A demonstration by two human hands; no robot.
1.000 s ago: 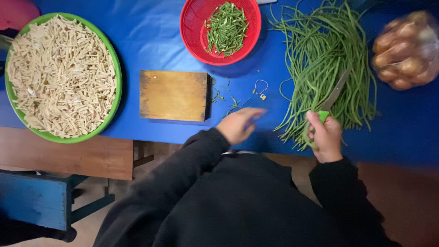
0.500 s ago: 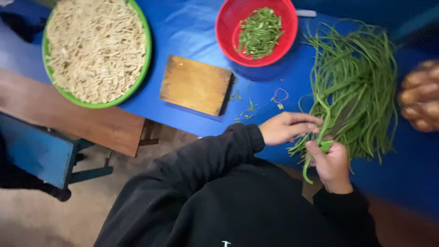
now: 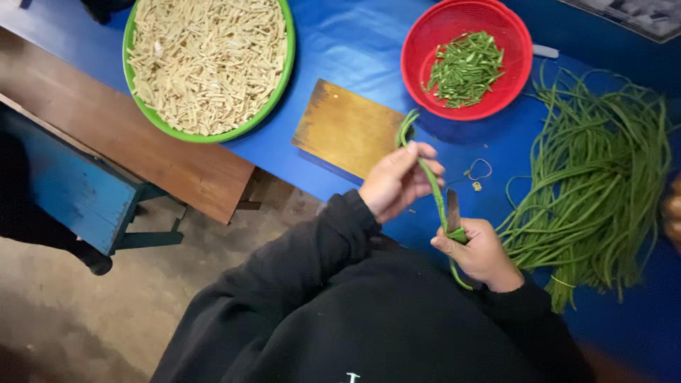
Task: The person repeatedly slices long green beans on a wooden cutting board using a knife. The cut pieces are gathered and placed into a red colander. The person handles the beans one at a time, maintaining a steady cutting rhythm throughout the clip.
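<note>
My left hand (image 3: 397, 181) pinches a long green bean (image 3: 425, 170) that arches up over the wooden cutting board (image 3: 347, 129) and runs down to my right hand (image 3: 482, 252). My right hand grips the bean's lower part together with a small knife (image 3: 452, 211), blade pointing up. A heap of long green beans (image 3: 596, 177) lies on the blue table (image 3: 355, 50) to the right. Cut bean pieces sit in a red basket (image 3: 511, 35) at the back.
A green-rimmed round tray (image 3: 281, 78) of pale cut strips stands at the back left. A wooden bench (image 3: 120, 135) and a blue stool (image 3: 71, 191) stand left of me. A thin rubber band (image 3: 480, 170) lies on the table near my hands.
My left hand has pulled one bean out of the heap and lifted it toward the cutting board. The view has shifted right and closer.
</note>
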